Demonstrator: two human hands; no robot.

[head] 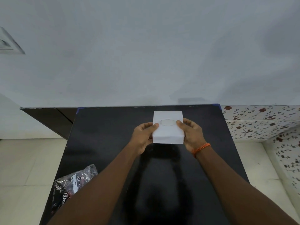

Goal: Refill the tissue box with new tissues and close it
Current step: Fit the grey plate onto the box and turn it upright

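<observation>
Hands [168, 135] grip tissue box [168, 127]; wrapper [73, 182] well apart

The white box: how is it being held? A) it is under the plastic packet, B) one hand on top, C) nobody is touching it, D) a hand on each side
D: the left hand grips the left side of the white box and the right hand grips its right side, above the black table; the plastic packet lies apart near the table's left edge.
</observation>
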